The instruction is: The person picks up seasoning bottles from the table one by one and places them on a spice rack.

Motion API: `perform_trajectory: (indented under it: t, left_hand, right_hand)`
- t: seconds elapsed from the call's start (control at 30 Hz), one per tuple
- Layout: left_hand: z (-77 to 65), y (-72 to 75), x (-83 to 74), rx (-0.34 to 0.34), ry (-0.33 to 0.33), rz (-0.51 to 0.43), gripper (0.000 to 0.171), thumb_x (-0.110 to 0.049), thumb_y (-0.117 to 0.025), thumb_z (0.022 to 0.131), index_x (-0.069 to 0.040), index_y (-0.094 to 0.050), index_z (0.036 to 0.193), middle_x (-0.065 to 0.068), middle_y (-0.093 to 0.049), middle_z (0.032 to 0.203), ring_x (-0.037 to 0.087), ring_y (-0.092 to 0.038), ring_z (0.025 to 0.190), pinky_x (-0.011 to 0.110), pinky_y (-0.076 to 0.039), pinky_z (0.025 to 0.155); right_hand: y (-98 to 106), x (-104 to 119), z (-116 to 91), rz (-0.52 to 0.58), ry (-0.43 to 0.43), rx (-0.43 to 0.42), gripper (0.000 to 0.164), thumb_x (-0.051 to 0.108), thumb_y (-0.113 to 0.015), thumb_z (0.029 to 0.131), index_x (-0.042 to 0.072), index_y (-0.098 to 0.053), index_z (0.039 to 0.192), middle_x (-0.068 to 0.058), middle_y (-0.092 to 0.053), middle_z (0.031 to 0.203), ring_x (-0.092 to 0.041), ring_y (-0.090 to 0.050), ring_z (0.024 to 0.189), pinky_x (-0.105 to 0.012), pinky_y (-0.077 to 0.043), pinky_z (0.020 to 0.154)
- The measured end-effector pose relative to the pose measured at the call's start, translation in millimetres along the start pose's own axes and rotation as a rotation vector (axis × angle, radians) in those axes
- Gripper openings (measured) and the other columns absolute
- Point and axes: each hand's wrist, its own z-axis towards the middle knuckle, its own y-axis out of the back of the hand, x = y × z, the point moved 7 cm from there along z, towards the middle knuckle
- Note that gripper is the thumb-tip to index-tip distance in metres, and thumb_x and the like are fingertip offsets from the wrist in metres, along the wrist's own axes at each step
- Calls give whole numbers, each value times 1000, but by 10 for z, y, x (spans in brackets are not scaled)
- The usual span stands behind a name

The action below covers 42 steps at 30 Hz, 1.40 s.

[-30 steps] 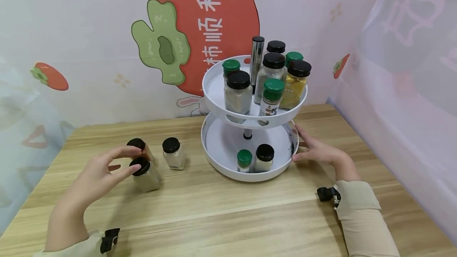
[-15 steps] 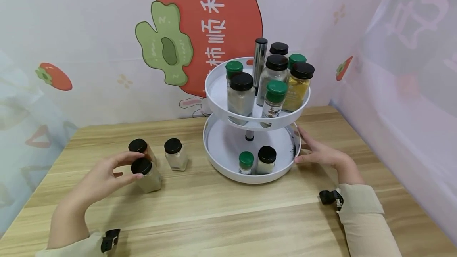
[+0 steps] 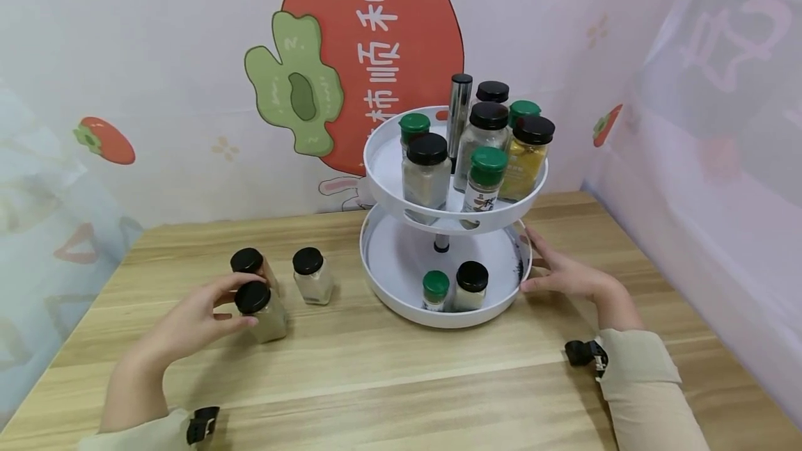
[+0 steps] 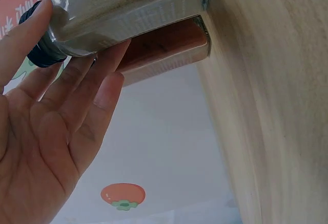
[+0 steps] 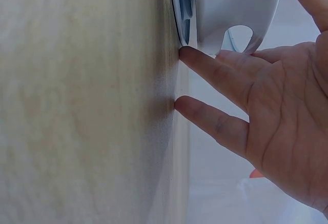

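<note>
My left hand (image 3: 193,320) holds a spice jar (image 3: 271,321) near its black lid, thumb on the near side and fingers on the far side. In the left wrist view this glass jar (image 4: 136,11) has pale brown powder. Right behind it stands a jar of reddish powder (image 4: 159,47), partly hidden. A third black-lidded jar (image 3: 315,285) stands to their right. My right hand (image 3: 564,275) touches the right rim of the white two-tier turntable's lower tray (image 3: 401,273). In the right wrist view, two straight fingertips (image 5: 192,55) rest low, by the tray's base and the tabletop.
Several jars with black or green lids, one holding yellow contents (image 3: 521,167), crowd the upper tray (image 3: 383,159). A green-lidded jar (image 3: 435,287) and a black-lidded jar (image 3: 471,287) stand in the lower tray. A printed cloth (image 3: 188,179) hangs behind the wooden table (image 3: 376,395).
My left thumb and fingers have closed in around the near jar's top. The right hand stays at the tray's rim. The whole head view has shifted slightly.
</note>
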Motion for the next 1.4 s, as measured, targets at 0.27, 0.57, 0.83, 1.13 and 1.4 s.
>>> perform_trajectory:
  t: [0.27, 0.57, 0.83, 1.13, 1.4]
  left_hand:
    - [16, -16, 24, 14, 23, -26, 54, -14, -79, 84, -3, -54, 131, 24, -57, 132, -16, -50, 110, 27, -60, 85]
    - [8, -31, -11, -7, 8, 6, 50, -14, -80, 83, -3, -58, 127, 20, -63, 125, -15, -53, 103, 29, -62, 82]
    - [13, -40, -100, -30, -57, 5, 48, -11, -82, 81, -4, -61, 123, 17, -67, 117, -9, -59, 99, 25, -62, 76]
    - [-36, 21, -211, -101, -48, 67, 46, -13, -82, 81, -10, -62, 122, 13, -68, 118, -14, -56, 102, 21, -61, 77]
    - [-28, 7, -372, -85, -49, 100, 46, -20, -83, 82, -15, -62, 123, 9, -69, 119, -10, -58, 102, 25, -61, 77]
  right_hand:
    - [5, 1, -15, 4, 4, -4, 113, 21, -73, 90, 7, 16, 157, -31, 4, 163, -60, -24, 141, -72, -21, 115]
    - [-11, -8, -12, 14, 0, -1, 113, 22, -74, 90, 8, 16, 157, -31, 7, 163, -61, -23, 141, -72, -22, 114]
    - [-13, -23, -13, 12, 0, -1, 113, 22, -73, 90, 9, 17, 157, -31, 4, 163, -61, -24, 141, -73, -23, 113]
    - [-5, 8, -7, 18, 11, -2, 113, 22, -73, 90, 9, 16, 157, -31, 5, 163, -61, -22, 141, -72, -23, 113]
    - [-20, -13, -17, 19, 16, -2, 113, 21, -74, 90, 6, 16, 157, -31, 4, 163, -61, -24, 141, -72, -23, 114]
